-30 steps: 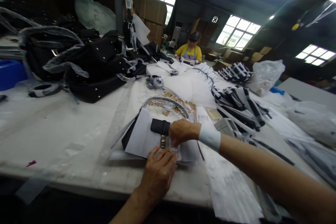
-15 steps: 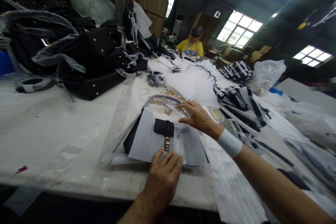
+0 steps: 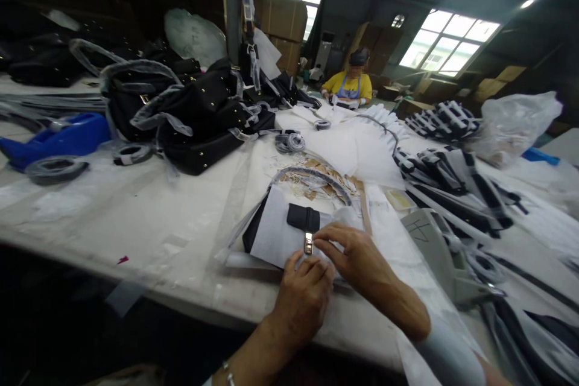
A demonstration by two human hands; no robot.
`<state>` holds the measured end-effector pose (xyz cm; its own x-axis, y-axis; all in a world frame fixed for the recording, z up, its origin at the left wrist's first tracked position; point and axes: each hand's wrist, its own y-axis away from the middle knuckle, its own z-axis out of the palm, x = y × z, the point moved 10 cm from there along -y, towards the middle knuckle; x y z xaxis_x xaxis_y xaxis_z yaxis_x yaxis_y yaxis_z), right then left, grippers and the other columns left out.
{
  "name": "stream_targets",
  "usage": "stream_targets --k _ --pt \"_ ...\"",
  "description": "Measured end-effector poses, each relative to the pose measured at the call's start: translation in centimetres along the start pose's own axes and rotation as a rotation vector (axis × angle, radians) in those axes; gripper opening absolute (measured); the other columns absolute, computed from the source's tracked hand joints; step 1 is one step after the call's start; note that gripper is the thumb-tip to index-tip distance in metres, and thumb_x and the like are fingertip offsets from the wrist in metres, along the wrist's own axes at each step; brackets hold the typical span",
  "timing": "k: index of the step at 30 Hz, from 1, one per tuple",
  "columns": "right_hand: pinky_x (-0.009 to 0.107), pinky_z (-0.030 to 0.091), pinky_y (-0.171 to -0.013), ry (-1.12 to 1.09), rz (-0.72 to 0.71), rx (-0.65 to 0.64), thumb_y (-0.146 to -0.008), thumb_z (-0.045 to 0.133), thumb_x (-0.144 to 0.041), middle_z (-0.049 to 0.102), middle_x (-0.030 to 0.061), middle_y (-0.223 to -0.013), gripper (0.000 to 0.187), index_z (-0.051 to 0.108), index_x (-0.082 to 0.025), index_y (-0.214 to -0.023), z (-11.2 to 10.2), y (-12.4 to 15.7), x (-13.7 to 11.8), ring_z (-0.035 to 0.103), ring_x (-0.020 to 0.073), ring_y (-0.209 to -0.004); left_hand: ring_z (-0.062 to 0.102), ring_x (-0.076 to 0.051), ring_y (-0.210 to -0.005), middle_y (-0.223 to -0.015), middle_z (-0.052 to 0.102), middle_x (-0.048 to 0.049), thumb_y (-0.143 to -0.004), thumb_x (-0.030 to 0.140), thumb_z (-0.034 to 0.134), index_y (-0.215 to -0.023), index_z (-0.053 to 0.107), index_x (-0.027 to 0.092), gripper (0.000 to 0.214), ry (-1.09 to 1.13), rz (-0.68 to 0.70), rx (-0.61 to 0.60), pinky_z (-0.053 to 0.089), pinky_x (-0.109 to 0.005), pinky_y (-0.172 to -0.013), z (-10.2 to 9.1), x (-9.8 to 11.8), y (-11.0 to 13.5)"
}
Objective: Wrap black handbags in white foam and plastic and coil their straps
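Note:
A black handbag (image 3: 254, 226) lies at the table's front edge, its front covered by a sheet of white tissue paper (image 3: 274, 229). Its wrapped handle (image 3: 312, 175) arches away from me. A black strap tab (image 3: 303, 216) with a gold clasp (image 3: 308, 243) shows on top of the paper. My left hand (image 3: 305, 295) rests with curled fingers on the bag's lower front edge, just below the clasp. My right hand (image 3: 362, 259) comes in from the right, thumb and forefinger closed together right beside the clasp. Whatever those fingertips pinch is hidden, and this hand covers the bag's right part.
Black handbags (image 3: 194, 120) are heaped at the left, near a blue tape dispenser (image 3: 58, 136). Paper scraps (image 3: 312, 184) lie behind the bag. A grey tape dispenser (image 3: 446, 259) and wrapped black straps (image 3: 456, 181) are at the right. A co-worker (image 3: 348, 85) sits across the table.
My right hand has come down from near the handle to the clasp, its fingers now closed. My left hand stays on the bag's lower edge. The view has swung left.

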<state>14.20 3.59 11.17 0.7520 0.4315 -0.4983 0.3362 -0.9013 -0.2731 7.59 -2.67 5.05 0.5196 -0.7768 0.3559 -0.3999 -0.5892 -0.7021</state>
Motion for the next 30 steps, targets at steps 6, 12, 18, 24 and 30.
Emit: stream_targets --k 6,12,18,24,30 --pt "0.031 0.052 -0.074 -0.138 0.036 0.17 -0.098 0.053 -0.029 0.069 0.0037 -0.081 0.023 0.071 -0.021 -0.085 3.6 3.5 2.6 0.064 0.0184 -0.078 0.062 -0.017 -0.109 -0.109 0.07 -0.0079 -0.095 0.014 0.043 -0.117 0.062 0.015 0.029 0.03 0.153 -0.111 0.043 -0.038 -0.108 -1.9 0.5 -0.2" --pt "0.036 0.051 -0.079 -0.074 -0.071 0.142 -0.095 0.06 -0.034 0.067 0.0063 -0.091 0.016 0.069 -0.021 -0.1 3.4 4.0 1.5 0.062 0.0213 -0.087 0.045 -0.027 -0.135 -0.131 0.063 -0.0069 -0.091 0.019 0.058 -0.128 0.058 0.022 0.037 -0.261 0.152 -0.192 0.029 -0.057 -0.116 -9.0 -5.0 -0.6" --pt "0.042 0.052 -0.082 0.189 -0.216 0.067 -0.083 0.075 -0.033 0.063 0.0091 -0.102 0.035 0.065 -0.021 -0.114 3.4 4.3 0.4 0.059 0.0253 -0.092 0.052 -0.024 -0.127 -0.13 0.063 -0.0063 -0.091 0.011 0.056 -0.126 0.061 0.025 0.038 -0.273 0.126 -0.164 0.051 -0.039 -0.097 -9.3 -7.8 0.1" --pt "0.044 0.052 -0.089 0.266 -0.283 0.094 -0.083 0.07 -0.022 0.062 0.0112 -0.117 0.034 0.065 -0.023 -0.117 1.3 5.7 1.1 0.058 0.0276 -0.108 0.056 -0.028 -0.117 -0.126 0.067 -0.0049 -0.092 0.013 0.056 -0.123 0.063 0.026 0.034 -0.37 0.06 -0.073 0.051 -0.04 -0.083 -7.2 -3.5 1.3" --pt "0.043 0.048 -0.099 0.275 -0.443 0.196 -0.098 0.048 -0.016 0.068 0.0095 -0.121 0.032 0.062 -0.023 -0.126 3.7 6.0 -3.4 0.059 0.0231 -0.119 0.061 -0.026 -0.108 -0.111 0.073 -0.0025 -0.096 0.018 0.055 -0.114 0.068 0.025 0.023 -0.36 0.029 0.014 0.047 -0.043 -0.09 -7.0 -4.1 2.2"
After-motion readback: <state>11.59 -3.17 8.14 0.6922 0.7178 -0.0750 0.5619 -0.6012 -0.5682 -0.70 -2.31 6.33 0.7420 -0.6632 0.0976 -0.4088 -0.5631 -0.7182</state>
